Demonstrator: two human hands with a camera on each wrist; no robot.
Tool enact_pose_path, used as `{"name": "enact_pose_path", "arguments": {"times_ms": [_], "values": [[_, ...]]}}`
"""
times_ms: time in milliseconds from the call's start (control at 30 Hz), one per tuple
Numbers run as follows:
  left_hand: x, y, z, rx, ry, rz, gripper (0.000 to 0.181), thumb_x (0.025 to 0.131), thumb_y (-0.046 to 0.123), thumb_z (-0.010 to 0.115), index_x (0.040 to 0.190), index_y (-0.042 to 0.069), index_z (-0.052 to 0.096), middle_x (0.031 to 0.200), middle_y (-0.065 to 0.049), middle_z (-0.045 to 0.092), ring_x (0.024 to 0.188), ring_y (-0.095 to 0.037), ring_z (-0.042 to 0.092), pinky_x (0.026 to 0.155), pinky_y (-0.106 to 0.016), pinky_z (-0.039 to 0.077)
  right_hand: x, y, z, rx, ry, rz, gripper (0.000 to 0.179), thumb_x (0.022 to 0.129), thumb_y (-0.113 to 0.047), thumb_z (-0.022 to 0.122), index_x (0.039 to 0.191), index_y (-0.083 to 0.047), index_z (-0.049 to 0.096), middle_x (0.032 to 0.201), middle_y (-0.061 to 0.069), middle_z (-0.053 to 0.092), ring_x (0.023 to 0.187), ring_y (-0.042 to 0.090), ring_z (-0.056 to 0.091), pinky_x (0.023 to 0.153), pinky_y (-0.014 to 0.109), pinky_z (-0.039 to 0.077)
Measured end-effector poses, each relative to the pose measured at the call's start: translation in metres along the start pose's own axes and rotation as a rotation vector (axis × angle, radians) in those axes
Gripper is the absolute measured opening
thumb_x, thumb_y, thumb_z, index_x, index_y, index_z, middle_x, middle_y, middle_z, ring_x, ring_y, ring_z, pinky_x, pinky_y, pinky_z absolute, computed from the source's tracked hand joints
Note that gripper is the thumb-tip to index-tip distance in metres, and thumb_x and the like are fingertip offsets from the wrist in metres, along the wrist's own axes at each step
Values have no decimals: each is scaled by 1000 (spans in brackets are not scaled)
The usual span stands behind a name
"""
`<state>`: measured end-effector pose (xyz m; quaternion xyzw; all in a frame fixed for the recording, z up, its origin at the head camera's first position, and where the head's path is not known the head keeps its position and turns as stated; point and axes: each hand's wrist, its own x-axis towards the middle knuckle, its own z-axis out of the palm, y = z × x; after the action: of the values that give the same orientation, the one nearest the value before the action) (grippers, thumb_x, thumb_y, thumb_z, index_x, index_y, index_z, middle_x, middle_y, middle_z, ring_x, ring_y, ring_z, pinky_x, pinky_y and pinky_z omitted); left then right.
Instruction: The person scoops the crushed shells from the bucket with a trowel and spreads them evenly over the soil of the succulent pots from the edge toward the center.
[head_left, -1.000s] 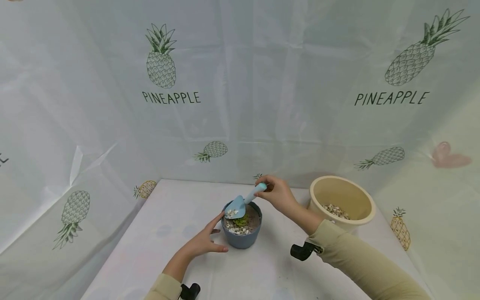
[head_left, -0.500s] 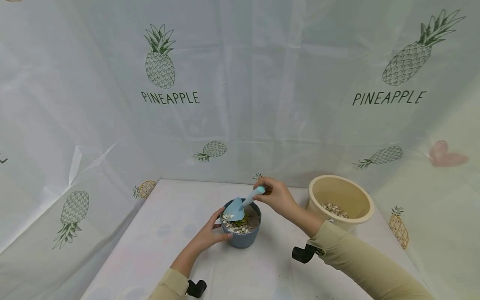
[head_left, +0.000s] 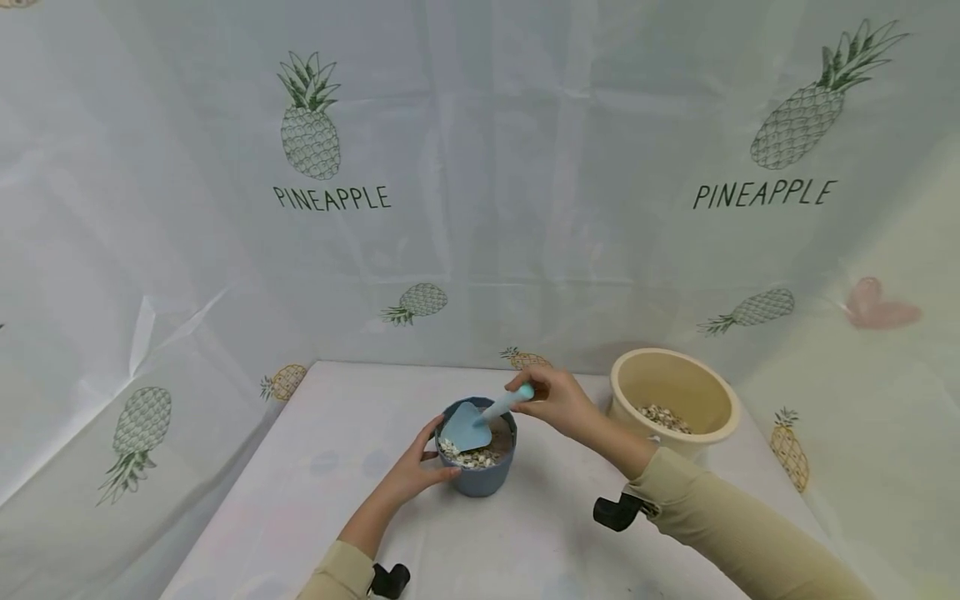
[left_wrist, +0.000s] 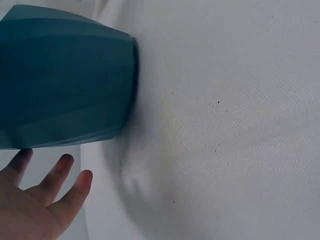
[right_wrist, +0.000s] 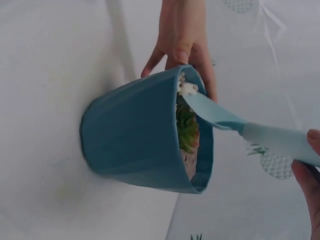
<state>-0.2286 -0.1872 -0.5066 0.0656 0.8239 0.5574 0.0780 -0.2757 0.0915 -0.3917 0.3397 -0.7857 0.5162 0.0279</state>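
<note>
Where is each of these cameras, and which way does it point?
Head: on the person's head, facing forward and down at the blue pot, scoop and cream bucket; left hand, right hand and sleeves show.
Left wrist: on that wrist, facing the pot's side and white tabletop; part of the left hand shows.
Right wrist: on that wrist, facing the pot's side and mouth, with scoop and succulent; left hand and part of the right hand show.
Shared: head and right wrist both show pot, scoop and both hands.

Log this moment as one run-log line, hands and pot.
right hand: holds scoop by handle | scoop: tip at pebbles in pot | left hand: touches pot | plant: in pot | bucket: right of pot
</note>
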Motion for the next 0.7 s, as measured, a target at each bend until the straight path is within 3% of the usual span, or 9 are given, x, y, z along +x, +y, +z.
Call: {"name": "enact_pose_path", "arguments": {"times_ms": [200,433,567,700], "values": [[-2,6,0,39,54,34,95,79,25,84,155,18,27,156,-20,24,130,-45,41,95,-60,43,-10,2,-14,17,8,-30,22,81,5,75,99,-4,67,111,15,68,100,29,66,80,29,56],[1,41,7,184,141,196,97,71,23,89,152,18,35,158,-10,25,142,-38,23,107,-62,28,-34,-9,-45,-1,96,13,21,82,4,75,98,-5,66,113,15,67,101,27,66,81,29,55],[3,66,20,230,109,291,98,70,21,90,151,17,36,159,-7,25,143,-36,22,107,-63,27,-50,-12,-63,-4,156,43,21,82,6,74,98,-3,66,113,17,67,97,21,67,79,28,56],[6,82,36,236,64,333,99,70,24,90,152,18,35,159,-7,23,144,-35,22,106,-64,28,-65,-11,-80,-41,220,38,22,81,7,74,100,-3,66,112,17,68,93,11,66,77,24,56]]}}
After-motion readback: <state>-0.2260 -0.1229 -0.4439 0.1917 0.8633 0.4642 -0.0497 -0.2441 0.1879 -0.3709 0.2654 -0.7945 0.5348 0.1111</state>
